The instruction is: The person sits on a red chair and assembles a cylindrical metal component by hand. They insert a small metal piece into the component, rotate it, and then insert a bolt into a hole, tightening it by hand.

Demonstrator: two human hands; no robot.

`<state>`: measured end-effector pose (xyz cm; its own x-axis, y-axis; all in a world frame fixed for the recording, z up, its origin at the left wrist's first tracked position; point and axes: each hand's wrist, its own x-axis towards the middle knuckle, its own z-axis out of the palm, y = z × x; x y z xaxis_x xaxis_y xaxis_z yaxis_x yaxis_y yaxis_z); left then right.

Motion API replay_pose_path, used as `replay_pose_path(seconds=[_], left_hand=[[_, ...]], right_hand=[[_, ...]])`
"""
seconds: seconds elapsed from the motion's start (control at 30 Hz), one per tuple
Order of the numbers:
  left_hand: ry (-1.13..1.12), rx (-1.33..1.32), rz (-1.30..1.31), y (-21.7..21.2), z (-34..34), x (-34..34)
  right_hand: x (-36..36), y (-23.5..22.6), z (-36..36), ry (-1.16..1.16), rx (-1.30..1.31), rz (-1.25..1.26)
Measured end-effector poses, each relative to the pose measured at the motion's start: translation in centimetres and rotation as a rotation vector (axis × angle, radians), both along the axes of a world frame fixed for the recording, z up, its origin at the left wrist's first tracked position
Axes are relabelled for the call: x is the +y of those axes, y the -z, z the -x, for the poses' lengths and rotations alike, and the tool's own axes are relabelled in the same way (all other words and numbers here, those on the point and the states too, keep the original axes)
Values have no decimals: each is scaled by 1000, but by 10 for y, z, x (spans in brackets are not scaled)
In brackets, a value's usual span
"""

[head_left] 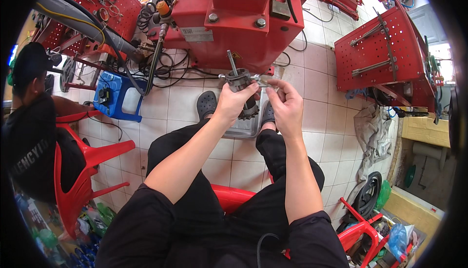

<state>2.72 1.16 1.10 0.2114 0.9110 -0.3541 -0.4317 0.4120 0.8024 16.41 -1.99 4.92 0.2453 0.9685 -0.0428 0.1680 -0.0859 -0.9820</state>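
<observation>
L hand (234,101) is clenched round a grey metal hub assy (240,82) w/ a thin shaft sticking up and a toothed sprocket (249,111) at its lower end; R hand (285,106) pinches a small silvery part (263,80) at the assy's right side, fingertips closed on it. The assy sits up in the air between both hands

Landmark = the assy. Biggest first: red machine body (234,19) directly behind/above it; red pegboard panel (390,58) w/ long bars well off to its right; red plastic chair (87,170) w/ another seated person far to its left; blue stool (119,97) to its left, near the machine foot; grey metal tray (246,127) on the tile floor straight under it, between the two sandalled feet

Judgement on doing this well: keep L wrist steady so the hub doesn't rotate, feed the small part in square w/ R fingertips, no forcing, and work over the tray so anything dropped lands there
</observation>
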Motion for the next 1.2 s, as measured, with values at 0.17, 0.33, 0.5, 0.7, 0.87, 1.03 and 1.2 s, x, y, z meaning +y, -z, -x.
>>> replay_pose_path(seconds=[0.17,0.33,0.5,0.7,0.87,1.03,1.2], left_hand=[[5,-11,8,-1,0,0],[34,22,-19,-2,1,1],[45,20,-24,-2,1,1],[83,70,-14,-7,2,0],[40,36,-34,-3,2,3],[24,34,-35,-3,3,4],[19,39,-21,-2,4,5]], right_hand=[[0,0,-2,-8,-8,-2],[0,1,-5,-28,-140,-29],[0,-1,-6,-24,-206,-8],[0,6,-10,0,-256,-3],[-2,10,-14,-79,-158,-33],[0,7,-12,-41,13,-66],[-3,8,-19,-98,-29,67]])
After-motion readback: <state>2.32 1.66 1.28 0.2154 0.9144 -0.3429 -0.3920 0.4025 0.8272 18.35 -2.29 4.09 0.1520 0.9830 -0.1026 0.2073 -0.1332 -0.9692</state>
